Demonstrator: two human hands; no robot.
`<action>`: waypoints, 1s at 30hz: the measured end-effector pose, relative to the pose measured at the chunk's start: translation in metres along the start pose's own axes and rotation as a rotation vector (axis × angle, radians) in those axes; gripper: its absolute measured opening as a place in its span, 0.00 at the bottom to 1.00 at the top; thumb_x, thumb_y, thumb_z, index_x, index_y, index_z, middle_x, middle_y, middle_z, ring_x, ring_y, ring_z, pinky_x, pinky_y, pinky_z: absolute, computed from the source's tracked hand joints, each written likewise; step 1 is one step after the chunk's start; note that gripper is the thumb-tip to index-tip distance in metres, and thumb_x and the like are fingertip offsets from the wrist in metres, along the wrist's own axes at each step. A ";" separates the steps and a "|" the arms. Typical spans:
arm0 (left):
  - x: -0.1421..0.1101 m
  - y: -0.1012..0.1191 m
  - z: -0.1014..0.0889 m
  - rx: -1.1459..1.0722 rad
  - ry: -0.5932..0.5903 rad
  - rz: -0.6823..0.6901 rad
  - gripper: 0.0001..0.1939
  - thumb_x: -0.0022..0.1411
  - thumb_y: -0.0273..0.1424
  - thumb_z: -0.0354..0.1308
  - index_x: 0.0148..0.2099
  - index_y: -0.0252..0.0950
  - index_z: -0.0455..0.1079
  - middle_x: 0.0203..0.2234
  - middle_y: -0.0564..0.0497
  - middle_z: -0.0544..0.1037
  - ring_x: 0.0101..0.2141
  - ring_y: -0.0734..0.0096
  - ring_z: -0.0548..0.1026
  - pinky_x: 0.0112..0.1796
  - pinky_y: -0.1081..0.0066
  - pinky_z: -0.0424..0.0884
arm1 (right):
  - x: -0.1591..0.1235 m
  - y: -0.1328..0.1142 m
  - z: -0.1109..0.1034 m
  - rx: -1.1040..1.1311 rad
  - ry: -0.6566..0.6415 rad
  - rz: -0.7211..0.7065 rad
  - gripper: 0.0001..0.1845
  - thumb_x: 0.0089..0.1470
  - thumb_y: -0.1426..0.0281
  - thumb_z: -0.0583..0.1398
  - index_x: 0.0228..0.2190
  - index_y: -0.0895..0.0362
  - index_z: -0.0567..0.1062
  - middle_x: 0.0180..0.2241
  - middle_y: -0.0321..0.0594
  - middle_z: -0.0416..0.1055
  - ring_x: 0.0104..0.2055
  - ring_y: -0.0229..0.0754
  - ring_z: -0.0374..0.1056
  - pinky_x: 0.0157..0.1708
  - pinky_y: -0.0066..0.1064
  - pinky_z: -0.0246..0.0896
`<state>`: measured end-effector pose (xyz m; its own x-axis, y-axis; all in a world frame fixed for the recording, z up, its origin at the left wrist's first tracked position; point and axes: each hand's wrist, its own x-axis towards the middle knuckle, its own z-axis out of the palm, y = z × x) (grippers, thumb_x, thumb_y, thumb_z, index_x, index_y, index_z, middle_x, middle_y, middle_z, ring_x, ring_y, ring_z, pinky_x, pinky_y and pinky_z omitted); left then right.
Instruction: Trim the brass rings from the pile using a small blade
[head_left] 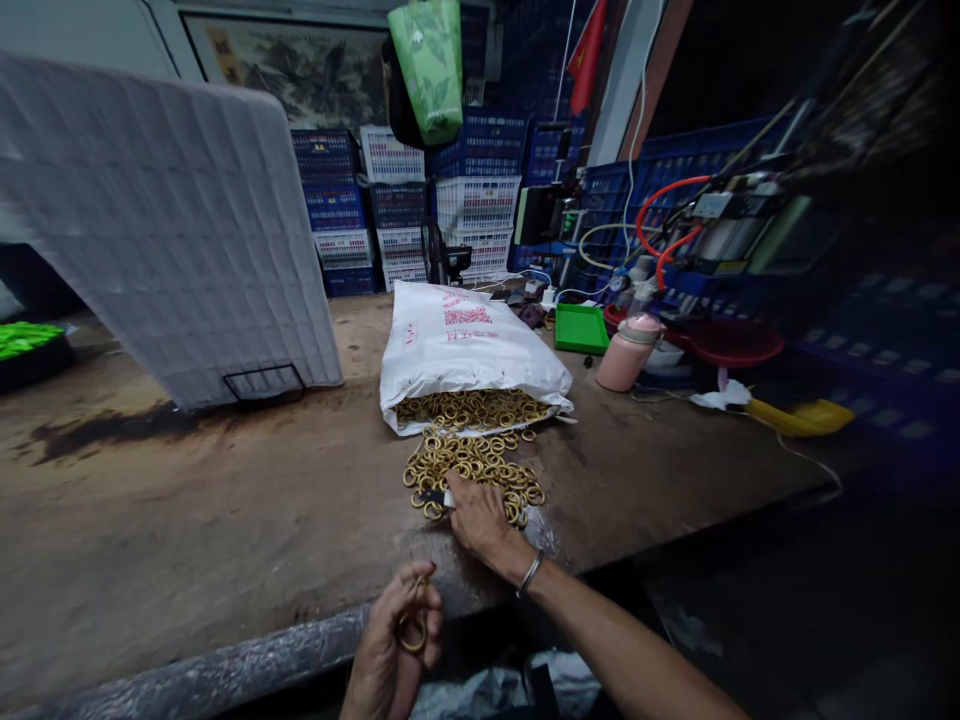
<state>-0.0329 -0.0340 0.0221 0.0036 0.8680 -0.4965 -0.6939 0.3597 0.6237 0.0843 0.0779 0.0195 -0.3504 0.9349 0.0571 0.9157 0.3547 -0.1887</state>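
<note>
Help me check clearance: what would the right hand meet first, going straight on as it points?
Most likely the loose gold-coloured rings heaped in front of the right hand; depth is unclear, so it may already be touching them.

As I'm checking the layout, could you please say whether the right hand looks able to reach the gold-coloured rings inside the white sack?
Probably yes: the white sack is open toward the right hand, showing the rings inside, and only loose rings seem to lie between.

Rings [466, 452] and sack [469, 345] block ahead, leftward tabletop [225, 530] free.
</note>
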 end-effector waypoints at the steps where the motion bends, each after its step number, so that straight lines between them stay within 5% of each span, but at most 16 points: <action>1: 0.001 0.001 -0.001 -0.023 0.007 -0.013 0.15 0.42 0.34 0.63 0.35 0.35 0.70 0.21 0.53 0.72 0.19 0.79 0.66 0.20 0.79 0.58 | 0.001 0.000 0.000 -0.002 0.000 0.000 0.16 0.48 0.75 0.50 0.41 0.56 0.62 0.32 0.43 0.70 0.33 0.43 0.65 0.30 0.31 0.47; 9: 0.011 0.003 -0.006 -0.104 0.014 -0.049 0.12 0.41 0.35 0.65 0.25 0.32 0.69 0.25 0.50 0.73 0.25 0.75 0.70 0.21 0.78 0.61 | 0.006 -0.002 -0.005 -0.004 -0.061 0.021 0.13 0.48 0.77 0.49 0.37 0.57 0.65 0.30 0.44 0.71 0.30 0.44 0.66 0.28 0.31 0.46; 18: 0.030 0.003 0.000 0.106 -0.032 0.074 0.15 0.46 0.39 0.62 0.34 0.36 0.65 0.16 0.60 0.64 0.14 0.84 0.60 0.15 0.82 0.50 | 0.010 0.017 0.002 0.100 0.025 -0.048 0.11 0.45 0.77 0.51 0.32 0.56 0.67 0.28 0.39 0.70 0.28 0.38 0.63 0.26 0.28 0.42; 24: 0.060 0.006 0.005 0.402 0.095 0.332 0.23 0.46 0.44 0.58 0.43 0.37 0.62 0.14 0.62 0.64 0.10 0.85 0.53 0.13 0.81 0.48 | 0.000 0.024 -0.016 0.460 -0.026 -0.155 0.08 0.50 0.73 0.49 0.31 0.55 0.66 0.23 0.33 0.64 0.24 0.34 0.57 0.25 0.24 0.44; 30: 0.058 0.007 0.020 0.541 -0.002 0.483 0.16 0.47 0.39 0.58 0.36 0.34 0.69 0.15 0.58 0.66 0.16 0.79 0.62 0.19 0.78 0.57 | -0.014 0.021 -0.026 0.887 -0.241 -0.130 0.16 0.56 0.61 0.47 0.23 0.57 0.62 0.19 0.30 0.59 0.22 0.31 0.54 0.22 0.22 0.47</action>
<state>-0.0228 0.0263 0.0098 -0.2115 0.9733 -0.0897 -0.1653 0.0548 0.9847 0.1138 0.0725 0.0400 -0.5619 0.8253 -0.0561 0.4155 0.2230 -0.8818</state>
